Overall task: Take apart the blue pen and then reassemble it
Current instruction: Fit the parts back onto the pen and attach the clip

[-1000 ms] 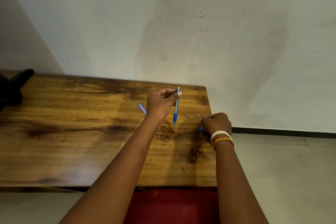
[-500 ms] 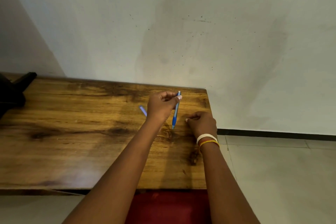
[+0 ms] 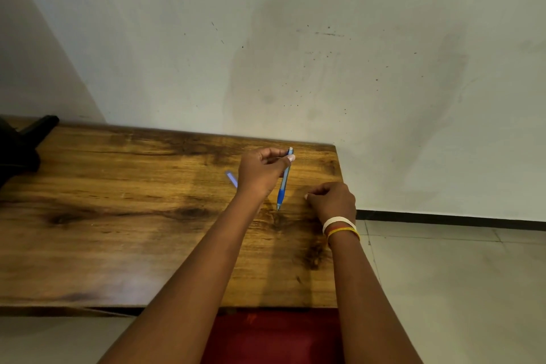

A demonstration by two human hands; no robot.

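**Holding the blue pen upright near the table's far right corner**

Gripping the blue pen (image 3: 284, 180) by its upper end, the left hand (image 3: 260, 173) pinches the barrel between thumb and fingers; the pen stands nearly upright, tip down, its point at or just above the wooden table (image 3: 118, 230), though contact cannot be confirmed. The right hand (image 3: 332, 201) rests curled on the table beside its right edge, fingertips drawn together; whether they pinch a small part cannot be told, since the hand hides whatever lies under it. A pale blue piece (image 3: 232, 179) lies on the table just left of the left hand, partly covered by it and blurred. White, red and yellow bands (image 3: 339, 227) circle the right wrist. A dark object (image 3: 20, 145) at the far left corner is cut off by the frame edge. No writing or brand can be read on the pen or elsewhere.
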